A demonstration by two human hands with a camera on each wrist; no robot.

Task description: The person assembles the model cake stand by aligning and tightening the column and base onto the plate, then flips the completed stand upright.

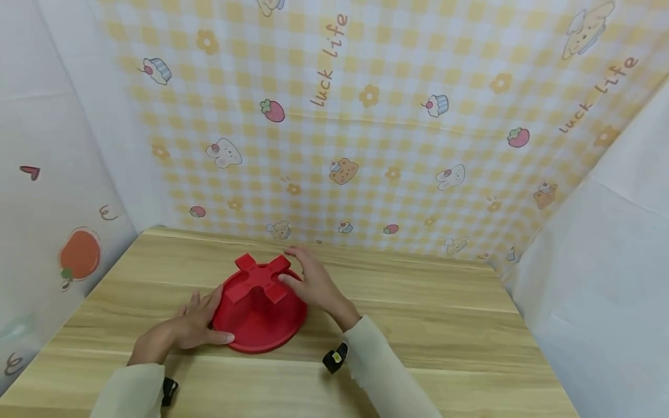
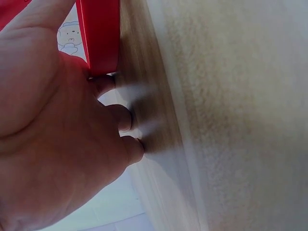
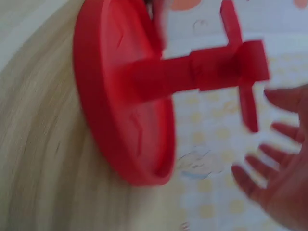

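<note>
Two pale sleeves [image 1: 130, 392] lie nearest, reaching in from the near side, with a black wrist camera [image 1: 335, 358] beside the right cuff. Beyond them, on the near left part of the wooden bench [image 1: 428, 331], sits a red stand [image 1: 258, 307]: a round dish [image 1: 261, 349] with a raised rim, a post [image 1: 259, 301] rising from inside it and a flat cross [image 1: 259, 278] on top. The left hand [image 1: 195, 322] touches the dish's left side, its thumb at the near left of the rim and its other fingers spread apart, some tips down on the bench. The right hand [image 1: 313, 284] is at the far right of the stand, fingers apart and holding nothing; the right wrist view shows a gap between them and the cross. Patterned cloth [image 1: 392, 145] hangs behind. The cross looks wider than the post beneath it, so a sideways knock from the right fingers could tip the stand. A push on the rim from the left hand alone would probably slide or turn the dish. Whether cross, post and dish are firmly joined cannot be told; if they are loose, lifting by the cross might part them.
</note>
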